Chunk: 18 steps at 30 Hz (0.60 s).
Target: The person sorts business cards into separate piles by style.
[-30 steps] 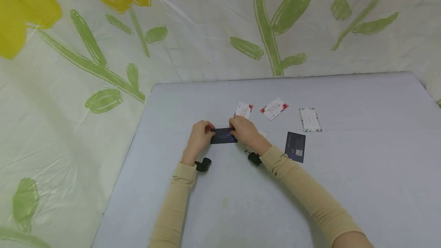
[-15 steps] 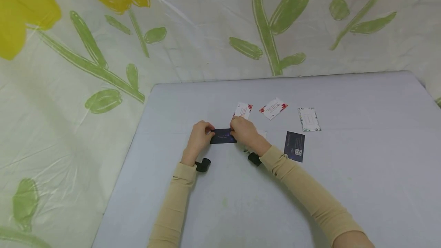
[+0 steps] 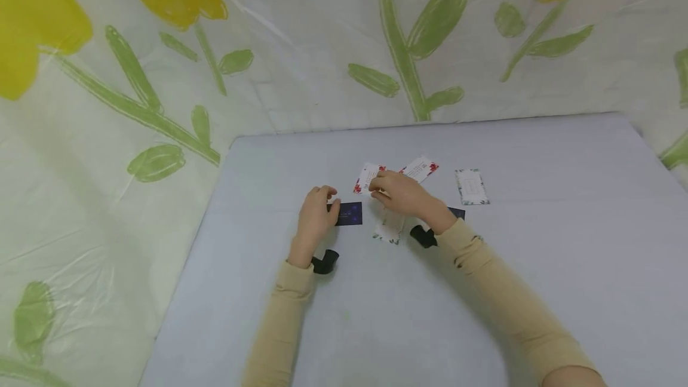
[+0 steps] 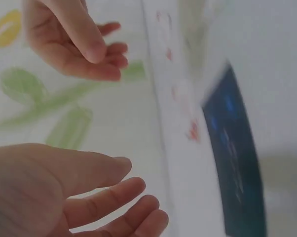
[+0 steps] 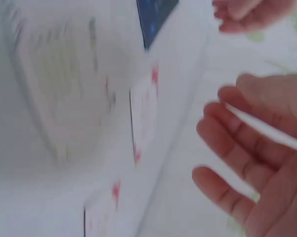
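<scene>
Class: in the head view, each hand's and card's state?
Left hand: open, empty
Right hand: open, empty
Left dark card: flat, partly hidden
Right dark card: mostly hidden
Left flowered card: partly hidden
Right flowered card: partly hidden
Central leafy card: flat, partly hidden
Right leafy card: flat, unobstructed

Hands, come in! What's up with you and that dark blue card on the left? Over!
Left hand empty, fingers apart from dark blue card. Right hand empty, near white cards. Card lies flat; left hand hides one end in head view.
</scene>
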Available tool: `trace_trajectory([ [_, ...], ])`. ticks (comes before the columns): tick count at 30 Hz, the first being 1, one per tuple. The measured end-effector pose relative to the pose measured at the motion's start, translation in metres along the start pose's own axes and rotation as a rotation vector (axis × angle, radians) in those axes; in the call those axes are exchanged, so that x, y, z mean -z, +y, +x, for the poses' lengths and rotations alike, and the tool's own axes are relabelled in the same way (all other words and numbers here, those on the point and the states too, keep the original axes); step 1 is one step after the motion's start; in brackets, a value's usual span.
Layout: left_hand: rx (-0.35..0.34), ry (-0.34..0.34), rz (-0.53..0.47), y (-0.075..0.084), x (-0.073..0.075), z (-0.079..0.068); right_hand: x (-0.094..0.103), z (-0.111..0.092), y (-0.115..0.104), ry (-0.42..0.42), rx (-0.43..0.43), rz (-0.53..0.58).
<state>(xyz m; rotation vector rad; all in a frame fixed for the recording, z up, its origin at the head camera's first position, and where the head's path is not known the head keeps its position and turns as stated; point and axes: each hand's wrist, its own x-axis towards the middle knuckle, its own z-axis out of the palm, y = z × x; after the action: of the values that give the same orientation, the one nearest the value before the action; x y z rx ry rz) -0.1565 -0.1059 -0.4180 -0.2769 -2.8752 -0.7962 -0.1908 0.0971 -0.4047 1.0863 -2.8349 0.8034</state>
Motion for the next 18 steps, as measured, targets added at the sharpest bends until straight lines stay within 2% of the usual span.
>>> trace_trajectory([
  [3, -0.040, -0.009, -0.023, 0.027, -0.004, -0.006, 0.020, -0.018, 0.016, -0.020, 0.051, 0.014],
  [8, -0.084, -0.098, -0.031, 0.071, -0.023, -0.018, 0.041, -0.049, 0.040, -0.038, 0.066, -0.041],
  [14, -0.150, -0.206, -0.005, 0.118, -0.059, -0.032, 0.045, -0.082, 0.060, -0.090, 0.062, -0.157],
  [16, -0.168, -0.223, 0.021, 0.129, -0.073, -0.035, 0.044, -0.091, 0.064, -0.100, 0.074, -0.166],
  [18, -0.185, -0.221, 0.090, 0.138, -0.085, -0.038, 0.043, -0.099, 0.068, -0.111, 0.077, -0.155],
])
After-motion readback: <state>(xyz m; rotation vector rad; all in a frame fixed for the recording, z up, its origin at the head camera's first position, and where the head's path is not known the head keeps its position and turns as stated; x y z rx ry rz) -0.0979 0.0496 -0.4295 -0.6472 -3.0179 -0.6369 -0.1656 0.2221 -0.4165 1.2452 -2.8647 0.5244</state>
